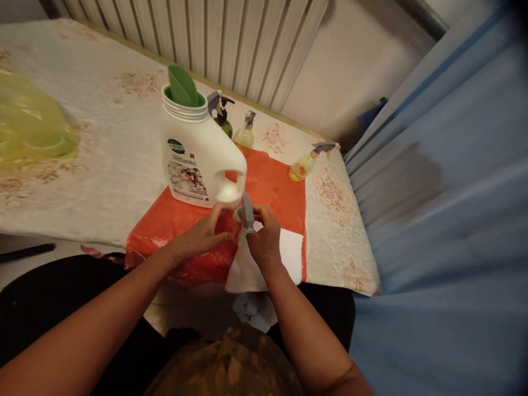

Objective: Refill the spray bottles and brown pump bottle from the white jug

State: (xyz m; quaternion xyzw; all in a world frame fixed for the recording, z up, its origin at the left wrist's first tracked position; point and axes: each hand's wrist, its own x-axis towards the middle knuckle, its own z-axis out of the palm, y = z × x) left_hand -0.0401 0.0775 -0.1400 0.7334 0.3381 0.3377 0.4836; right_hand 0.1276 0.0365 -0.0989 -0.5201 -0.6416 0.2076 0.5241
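Gripping a gray-topped sprayer (246, 213) in the right hand (266, 237), over a red bag (274, 181) near the view's center; parting thumb and finger of the left hand (206, 234) beside it, cannot tell whether touching. Facing a white jug (206, 148) at eleven o'clock, a second sprayer (302, 168) between one and two.

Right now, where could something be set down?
Bare tablecloth lies between the yellow bag and white jug, and, nearer than the rightmost spray bottle, between the red sheet and blue curtain. Crowded: behind the jug, among bottles, and around the left hand and right hand.
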